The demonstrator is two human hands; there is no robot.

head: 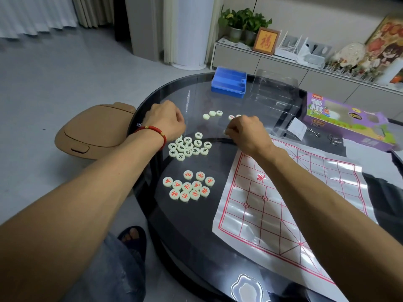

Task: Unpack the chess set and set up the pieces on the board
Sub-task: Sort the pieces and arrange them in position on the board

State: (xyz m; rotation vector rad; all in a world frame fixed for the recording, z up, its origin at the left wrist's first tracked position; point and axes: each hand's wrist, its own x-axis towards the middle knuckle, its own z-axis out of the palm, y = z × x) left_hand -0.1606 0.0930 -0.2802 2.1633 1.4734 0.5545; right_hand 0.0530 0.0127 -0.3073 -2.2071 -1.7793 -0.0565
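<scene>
A white paper board point(283, 192) with a red grid lies flat on the right of the round glass table point(196, 227). Left of it sit a cluster of pale round pieces with black characters point(188, 147) and, nearer me, a cluster with red characters point(188, 187). Three more pieces point(212, 114) lie in a row farther back, and two point(232, 117) lie beside my right hand. My left hand point(165, 120) hovers with curled fingers over the black cluster's far edge, its fingertips hidden. My right hand point(246, 131) pinches a pale piece point(225, 132) at its fingertips.
A blue plastic tray point(229, 81) and a clear plastic lid point(274, 88) stand at the table's far side. The purple game box point(344, 118) lies at the right, with metal rings point(314, 132) in front of it. A tan bin point(96, 131) stands on the floor by the table's left edge.
</scene>
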